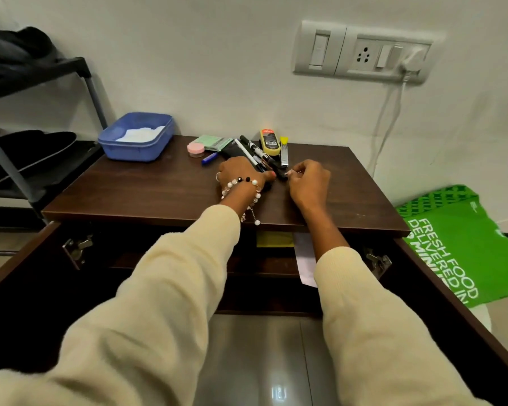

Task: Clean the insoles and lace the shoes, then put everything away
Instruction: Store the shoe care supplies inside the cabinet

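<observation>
My left hand [241, 172], with a bead bracelet at the wrist, lies on the dark wooden cabinet top [147, 189], its fingers curled round a black marker [280, 173]. My right hand [308, 183] is just to the right and pinches the marker's near end with thumb and fingertips. Behind the hands lies a heap of pens and markers [255, 150]. A yellow-and-black shoe polish applicator [272, 142] lies beside them. A black shoe [33, 142] rests on the rack at the left.
A blue tub [135, 148] holding something white stands at the cabinet's back left. A pink jar [195, 148] and a green packet [214, 142] lie near it. Both cabinet doors [18, 259] hang open below. A green bag [452, 244] leans at the right.
</observation>
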A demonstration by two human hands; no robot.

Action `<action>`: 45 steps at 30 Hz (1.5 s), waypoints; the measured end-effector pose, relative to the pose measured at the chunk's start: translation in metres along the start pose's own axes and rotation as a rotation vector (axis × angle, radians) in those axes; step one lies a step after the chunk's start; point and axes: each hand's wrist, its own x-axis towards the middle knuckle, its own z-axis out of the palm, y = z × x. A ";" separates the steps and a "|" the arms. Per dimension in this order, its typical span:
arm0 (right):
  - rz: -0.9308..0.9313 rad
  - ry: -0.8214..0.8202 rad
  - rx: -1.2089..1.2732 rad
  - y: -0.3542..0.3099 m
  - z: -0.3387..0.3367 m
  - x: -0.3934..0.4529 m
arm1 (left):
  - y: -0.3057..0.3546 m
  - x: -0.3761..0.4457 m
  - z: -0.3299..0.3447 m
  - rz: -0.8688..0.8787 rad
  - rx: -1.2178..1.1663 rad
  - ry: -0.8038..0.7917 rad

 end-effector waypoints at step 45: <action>-0.218 0.065 -0.194 -0.072 0.039 0.073 | -0.036 0.016 0.001 0.098 0.351 0.293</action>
